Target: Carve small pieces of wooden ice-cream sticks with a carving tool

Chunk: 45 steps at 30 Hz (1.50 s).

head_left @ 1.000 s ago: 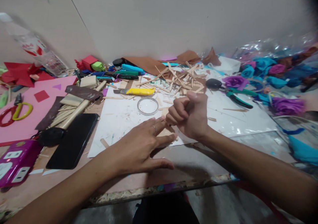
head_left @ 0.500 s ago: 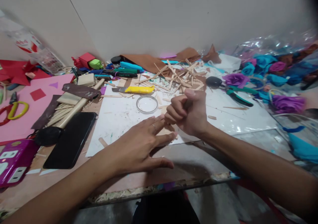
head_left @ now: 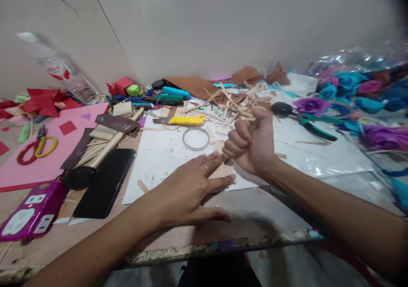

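My left hand [head_left: 194,185] lies flat on the white sheet [head_left: 165,168] near the table's front edge, fingers spread, a ring on one finger. Under and beside its fingertips shows a thin light-brown wooden piece [head_left: 228,170], partly covered. Just to the right, my right hand [head_left: 250,142] is closed in a fist with the thumb on top. A dark tip shows below the fist, but what it grips is hidden. Beyond my left hand lie a roll of clear tape [head_left: 196,139] and a yellow utility knife [head_left: 185,120].
Wooden sticks [head_left: 236,100] are heaped at the back. Pliers [head_left: 315,125] and paper flowers [head_left: 312,106] lie to the right. On the left are a black phone [head_left: 103,183], a purple power socket [head_left: 35,210], scissors [head_left: 38,147] and a bottle [head_left: 63,70].
The view has turned slightly left, so everything appears further right. My left hand stays flat, and my right fist remains closed beside its fingertips.
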Each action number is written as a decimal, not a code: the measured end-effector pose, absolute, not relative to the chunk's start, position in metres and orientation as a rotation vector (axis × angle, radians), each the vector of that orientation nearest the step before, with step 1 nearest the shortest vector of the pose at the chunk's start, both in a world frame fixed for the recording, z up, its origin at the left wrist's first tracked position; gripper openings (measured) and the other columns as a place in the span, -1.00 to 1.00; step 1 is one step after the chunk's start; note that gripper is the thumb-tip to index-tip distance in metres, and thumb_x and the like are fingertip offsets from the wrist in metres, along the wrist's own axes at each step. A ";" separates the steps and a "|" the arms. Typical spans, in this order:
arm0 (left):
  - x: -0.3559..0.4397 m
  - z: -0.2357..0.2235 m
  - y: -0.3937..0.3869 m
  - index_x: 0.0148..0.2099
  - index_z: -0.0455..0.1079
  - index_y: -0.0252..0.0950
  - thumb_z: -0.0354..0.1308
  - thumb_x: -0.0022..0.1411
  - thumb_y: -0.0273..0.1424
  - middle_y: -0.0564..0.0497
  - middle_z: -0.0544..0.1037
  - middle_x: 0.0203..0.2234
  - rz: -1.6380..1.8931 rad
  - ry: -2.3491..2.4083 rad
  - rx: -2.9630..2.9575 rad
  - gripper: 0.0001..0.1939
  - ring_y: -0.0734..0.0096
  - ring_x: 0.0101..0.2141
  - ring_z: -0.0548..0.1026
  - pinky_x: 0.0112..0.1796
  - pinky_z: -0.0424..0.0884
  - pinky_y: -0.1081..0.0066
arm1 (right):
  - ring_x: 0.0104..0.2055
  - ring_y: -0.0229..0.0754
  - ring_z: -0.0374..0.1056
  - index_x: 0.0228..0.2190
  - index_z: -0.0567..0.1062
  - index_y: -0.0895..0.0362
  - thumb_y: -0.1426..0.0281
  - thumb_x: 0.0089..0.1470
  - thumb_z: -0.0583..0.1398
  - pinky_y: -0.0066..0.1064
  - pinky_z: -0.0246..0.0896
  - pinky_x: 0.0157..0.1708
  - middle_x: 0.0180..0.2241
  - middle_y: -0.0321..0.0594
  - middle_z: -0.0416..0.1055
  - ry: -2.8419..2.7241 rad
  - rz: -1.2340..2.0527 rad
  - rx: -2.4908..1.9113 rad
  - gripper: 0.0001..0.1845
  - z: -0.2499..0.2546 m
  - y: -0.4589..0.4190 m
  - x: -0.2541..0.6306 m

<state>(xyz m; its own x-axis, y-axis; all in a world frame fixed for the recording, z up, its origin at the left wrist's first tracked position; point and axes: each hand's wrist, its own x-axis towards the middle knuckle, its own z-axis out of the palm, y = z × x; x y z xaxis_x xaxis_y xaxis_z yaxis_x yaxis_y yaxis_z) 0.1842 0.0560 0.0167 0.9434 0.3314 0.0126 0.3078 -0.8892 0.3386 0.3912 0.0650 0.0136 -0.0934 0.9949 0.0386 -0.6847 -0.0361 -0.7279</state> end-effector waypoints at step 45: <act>0.190 0.009 0.048 0.29 0.43 -0.13 0.16 0.45 -0.04 -0.30 0.42 0.23 0.226 0.469 3.061 -0.51 -0.18 0.22 0.40 0.15 0.38 -0.05 | -0.72 -0.36 -0.31 -0.78 0.10 0.05 -0.20 0.23 0.11 -0.38 -0.28 -0.67 -0.78 -0.46 -0.23 -0.909 1.252 -0.476 -0.21 0.043 0.058 0.424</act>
<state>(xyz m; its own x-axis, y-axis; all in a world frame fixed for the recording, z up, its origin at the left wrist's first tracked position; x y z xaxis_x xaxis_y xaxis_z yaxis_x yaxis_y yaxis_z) 0.1901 0.0482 0.0092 0.9438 0.3003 0.1380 0.2950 -0.9538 0.0576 0.4235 0.0585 0.0433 0.0422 0.9457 0.3223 -0.5993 0.2821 -0.7492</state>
